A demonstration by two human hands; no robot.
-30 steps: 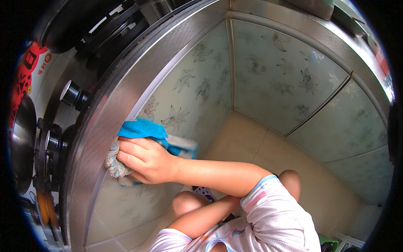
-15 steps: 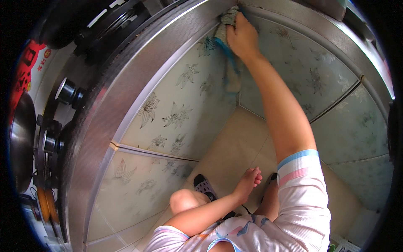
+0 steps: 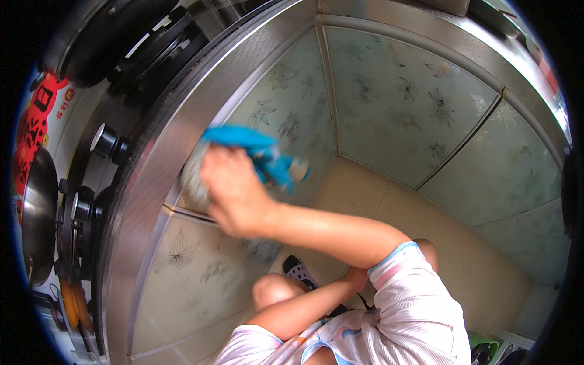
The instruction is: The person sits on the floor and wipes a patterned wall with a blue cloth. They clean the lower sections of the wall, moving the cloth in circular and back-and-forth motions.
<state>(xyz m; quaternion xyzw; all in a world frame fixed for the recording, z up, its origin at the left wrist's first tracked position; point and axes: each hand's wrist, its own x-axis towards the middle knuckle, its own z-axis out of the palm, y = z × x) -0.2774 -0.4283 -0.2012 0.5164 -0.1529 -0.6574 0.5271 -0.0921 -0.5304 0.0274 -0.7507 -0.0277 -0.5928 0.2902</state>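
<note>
In the head view, the right hand (image 3: 234,188), blurred, is clamped on a blue and pale cloth (image 3: 240,136), bunched before the flower-patterned doors (image 3: 179,274), beside the tabletop's metal edge (image 3: 173,125). The left hand (image 3: 357,278) is mostly hidden under the right arm; I cannot tell its fingers' state. A pan (image 3: 39,216) sits far left.

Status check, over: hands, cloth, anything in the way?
Right hand gripping blue-and-grey cloth, motion-blurred. Cloth over flowered panel, contact unclear. Right forearm partly hides left hand.
</note>
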